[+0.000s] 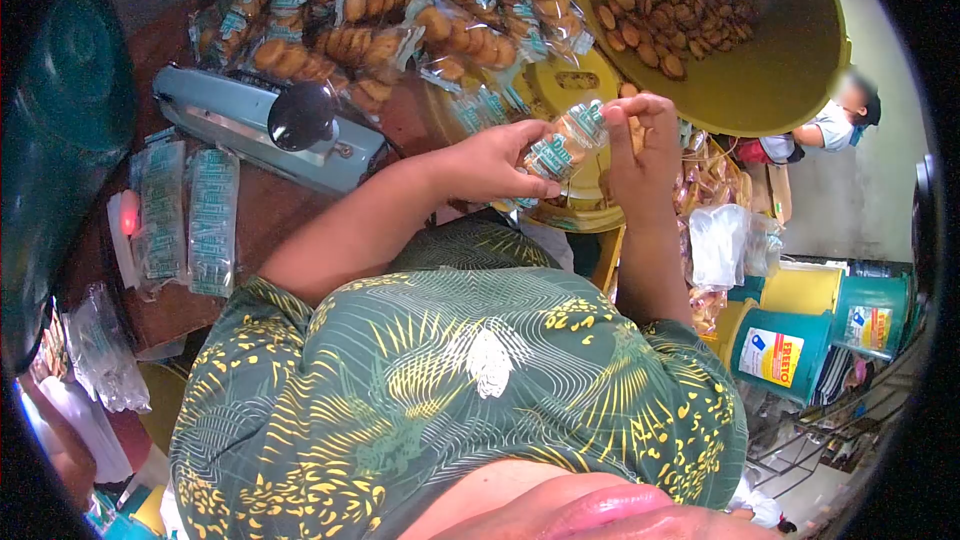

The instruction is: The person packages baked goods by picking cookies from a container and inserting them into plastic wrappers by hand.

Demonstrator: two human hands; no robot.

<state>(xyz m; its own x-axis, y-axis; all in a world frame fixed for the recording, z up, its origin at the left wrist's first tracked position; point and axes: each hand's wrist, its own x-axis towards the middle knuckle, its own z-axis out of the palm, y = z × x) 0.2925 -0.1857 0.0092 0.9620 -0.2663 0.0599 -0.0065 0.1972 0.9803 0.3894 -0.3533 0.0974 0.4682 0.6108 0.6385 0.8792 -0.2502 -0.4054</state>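
Note:
Between my two hands is a clear printed packet with round brown biscuits inside. My left hand has its fingers and thumb wrapped round the packet's lower end. My right hand pinches the upper end with thumb and fingertips. Below the packet lies a yellow round lid. Just beyond it stands a large yellow tub with many loose brown biscuits in it. Filled biscuit packets are piled at the top of the view.
A light blue sealing machine stands on the brown table at the left. Flat printed bags lie near it. Teal buckets and clear plastic bags are at the right. A person is at the far right.

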